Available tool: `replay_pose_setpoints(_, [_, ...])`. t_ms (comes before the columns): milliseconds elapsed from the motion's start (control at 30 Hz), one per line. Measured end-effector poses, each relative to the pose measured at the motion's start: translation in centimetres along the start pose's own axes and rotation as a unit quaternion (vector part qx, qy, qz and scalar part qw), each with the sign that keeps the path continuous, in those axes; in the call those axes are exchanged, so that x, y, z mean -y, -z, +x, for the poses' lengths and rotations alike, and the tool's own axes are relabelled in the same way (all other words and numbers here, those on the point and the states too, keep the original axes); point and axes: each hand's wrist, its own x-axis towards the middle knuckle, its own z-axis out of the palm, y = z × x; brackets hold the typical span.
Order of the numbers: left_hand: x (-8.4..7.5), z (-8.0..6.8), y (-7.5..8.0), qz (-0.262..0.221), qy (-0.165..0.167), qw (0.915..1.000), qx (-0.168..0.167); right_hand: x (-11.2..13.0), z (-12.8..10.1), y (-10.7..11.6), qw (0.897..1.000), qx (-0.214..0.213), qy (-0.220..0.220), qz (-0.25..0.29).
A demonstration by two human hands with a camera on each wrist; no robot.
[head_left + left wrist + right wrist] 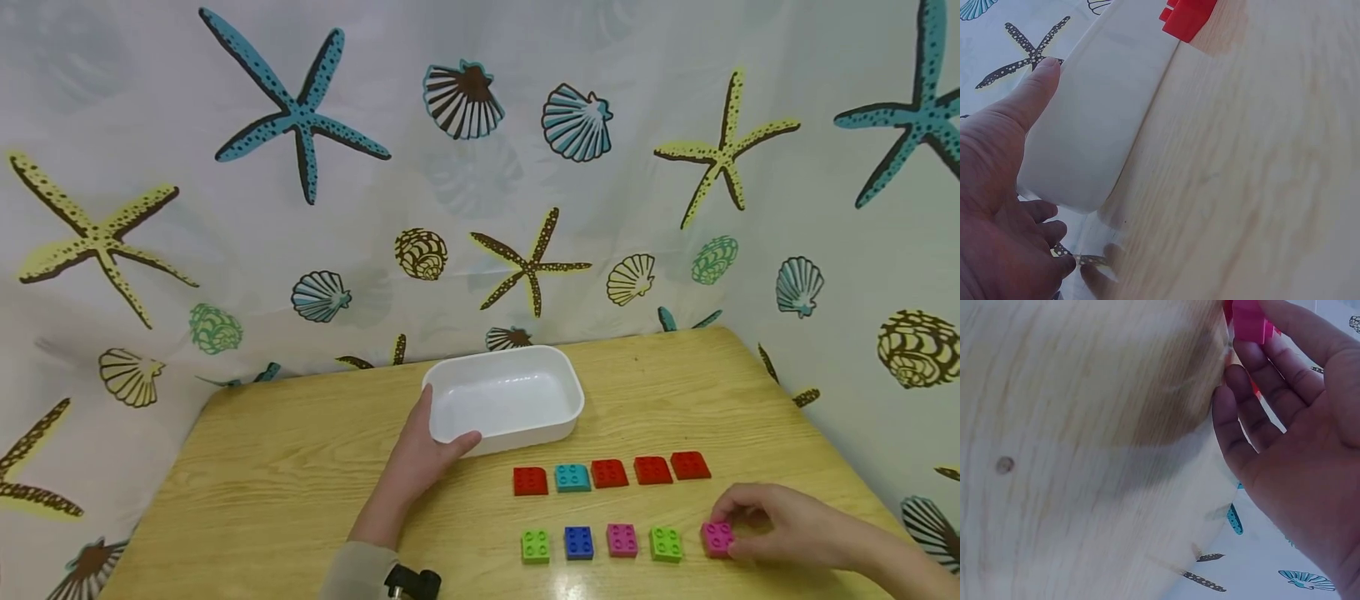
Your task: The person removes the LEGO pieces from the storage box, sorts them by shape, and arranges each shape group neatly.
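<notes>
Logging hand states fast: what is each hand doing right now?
Left hand: holds the white tray at its near corner, thumb along the wall.
Right hand: fingers pinch the rightmost pink brick.

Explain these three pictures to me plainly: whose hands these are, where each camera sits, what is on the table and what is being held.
There is no machine here: a person works with two bare hands and wears three cameras. The wide picture comes from the head and looks down at a wooden table. The other two come from the wrists, so each shows one hand close up.

On the table stand a white tub and two rows of toy bricks: four red ones and a teal brick behind, then green, blue, pink, green and a pink brick in front.

The left hand grips the tub's near corner, thumb along its side wall. The right hand pinches the pink brick at the right end of the front row.
</notes>
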Motion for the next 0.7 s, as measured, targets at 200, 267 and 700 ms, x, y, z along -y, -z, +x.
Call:
replay_pose_setpoints(200, [-0.16, -0.05, -0.04, 0.007, -0.001, 1.0000, 0.003, 0.06, -0.18, -0.17, 1.000, -0.001, -0.009, 0.001])
replay_pose_setpoints(267, [-0.17, -0.07, -0.07, 0.005, 0.000, 1.0000, 0.004, 0.00, -0.26, -0.22, 1.000, 0.000, -0.003, -0.001])
replay_pose_setpoints(700, [-0.15, 0.13, -0.01, -0.021, -0.017, 0.9995, 0.013, 0.20, -0.51, 0.03, 1.000, -0.001, -0.015, -0.022])
